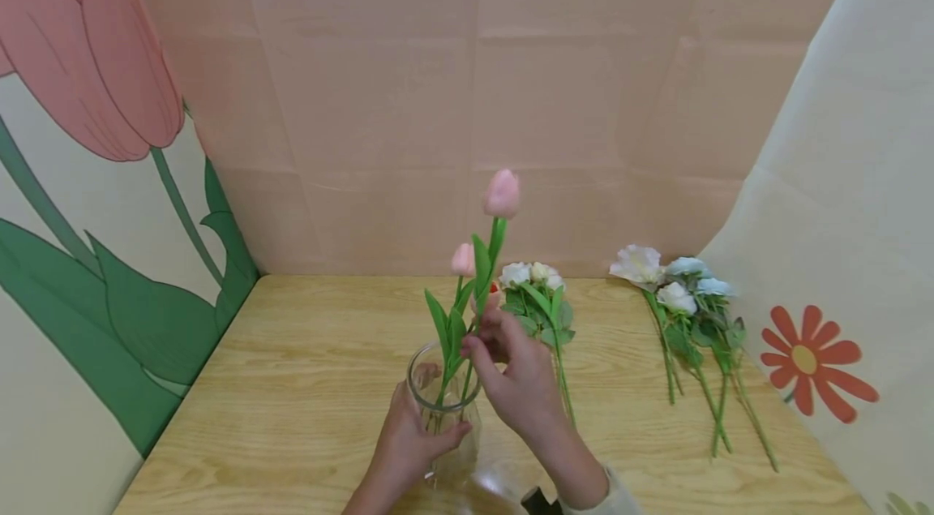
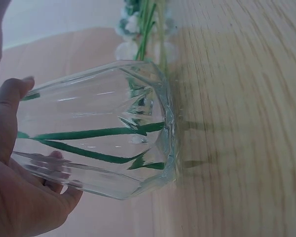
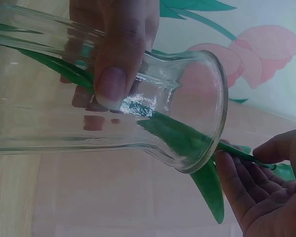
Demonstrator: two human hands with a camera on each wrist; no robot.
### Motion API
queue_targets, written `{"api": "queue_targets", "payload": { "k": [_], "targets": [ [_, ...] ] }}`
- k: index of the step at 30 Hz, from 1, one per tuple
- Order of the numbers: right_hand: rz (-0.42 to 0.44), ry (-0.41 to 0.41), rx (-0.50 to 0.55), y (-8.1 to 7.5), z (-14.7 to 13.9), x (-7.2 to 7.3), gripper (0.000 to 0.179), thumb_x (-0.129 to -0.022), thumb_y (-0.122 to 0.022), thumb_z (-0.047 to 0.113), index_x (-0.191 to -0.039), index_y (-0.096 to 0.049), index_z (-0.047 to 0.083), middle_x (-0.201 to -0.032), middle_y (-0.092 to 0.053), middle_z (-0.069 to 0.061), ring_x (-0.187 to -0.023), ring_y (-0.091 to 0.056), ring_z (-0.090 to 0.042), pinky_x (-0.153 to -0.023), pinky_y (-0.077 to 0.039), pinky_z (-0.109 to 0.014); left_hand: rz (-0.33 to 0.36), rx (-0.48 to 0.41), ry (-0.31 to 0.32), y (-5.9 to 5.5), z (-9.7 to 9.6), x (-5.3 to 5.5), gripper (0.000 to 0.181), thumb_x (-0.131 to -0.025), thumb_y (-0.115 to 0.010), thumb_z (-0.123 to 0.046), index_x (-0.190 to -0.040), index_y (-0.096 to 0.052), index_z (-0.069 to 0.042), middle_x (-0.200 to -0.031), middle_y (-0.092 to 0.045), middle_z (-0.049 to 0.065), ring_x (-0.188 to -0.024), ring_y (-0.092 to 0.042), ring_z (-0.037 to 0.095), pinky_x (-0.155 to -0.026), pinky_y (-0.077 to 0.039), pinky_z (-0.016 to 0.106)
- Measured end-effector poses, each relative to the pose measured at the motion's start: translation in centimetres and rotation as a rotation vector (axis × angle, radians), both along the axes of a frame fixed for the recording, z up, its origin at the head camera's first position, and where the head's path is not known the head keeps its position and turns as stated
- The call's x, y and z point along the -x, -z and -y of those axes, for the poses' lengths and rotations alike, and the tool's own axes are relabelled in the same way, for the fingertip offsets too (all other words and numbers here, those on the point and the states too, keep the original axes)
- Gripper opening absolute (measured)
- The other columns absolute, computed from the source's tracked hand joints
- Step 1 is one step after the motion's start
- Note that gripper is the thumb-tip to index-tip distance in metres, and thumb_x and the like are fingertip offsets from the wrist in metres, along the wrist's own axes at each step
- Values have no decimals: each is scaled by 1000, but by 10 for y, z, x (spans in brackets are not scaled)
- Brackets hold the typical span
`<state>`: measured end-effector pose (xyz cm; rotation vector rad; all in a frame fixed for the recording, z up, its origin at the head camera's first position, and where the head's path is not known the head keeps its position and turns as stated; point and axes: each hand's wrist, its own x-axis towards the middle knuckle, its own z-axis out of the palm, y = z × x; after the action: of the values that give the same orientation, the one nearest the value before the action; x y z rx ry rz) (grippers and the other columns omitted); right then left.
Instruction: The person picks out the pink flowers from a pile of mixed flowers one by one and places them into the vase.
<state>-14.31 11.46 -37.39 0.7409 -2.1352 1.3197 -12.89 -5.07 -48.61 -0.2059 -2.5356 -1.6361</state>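
Note:
A clear glass vase (image 1: 467,462) stands on the table, its mouth facing up. My left hand (image 1: 403,442) grips it just below the rim, thumb on the near side. Two pink tulips rise from the mouth, a taller tulip (image 1: 502,195) and a lower tulip (image 1: 463,259). With thumb and fingers, my right hand (image 1: 520,377) pinches a green stem (image 3: 239,152) just outside the rim. Inside the glass, two green stems (image 2: 93,134) run down to the base, as the left wrist view shows. A reddish-pink bloom (image 1: 487,300) is partly hidden behind my right fingers.
Behind my right hand lie white and cream roses (image 1: 536,276) with leafy stems. Farther right, white and pale blue flowers (image 1: 676,298) lie on the wooden table (image 1: 292,401). A dark object (image 1: 538,501) shows by my right wrist. Printed cloths surround the table.

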Motion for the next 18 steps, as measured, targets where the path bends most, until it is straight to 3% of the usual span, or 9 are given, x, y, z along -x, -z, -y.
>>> {"api": "queue_targets", "payload": {
  "k": [9,18],
  "targets": [
    [-6,17,-8,2,0,0,18,-90,-71,-4,-105,-63,1,-87,-74,-9,-75,-74,-17,-68,-61,-23,-1,-24,9,-1,0,0,86,-73,-90,-39,-142,-45,-14,-141,-48,17,-132,-47,39,-108,-41,62],
    [-7,169,-88,2,-5,-2,8,-91,-73,5,-98,-73,9,-84,-75,0,-72,-71,-7,-63,-59,-21,-2,-6,0,-1,-1,-1,87,-74,-90,-38,-143,-44,-13,-142,-48,18,-132,-47,39,-107,-42,62]
  ]
}}
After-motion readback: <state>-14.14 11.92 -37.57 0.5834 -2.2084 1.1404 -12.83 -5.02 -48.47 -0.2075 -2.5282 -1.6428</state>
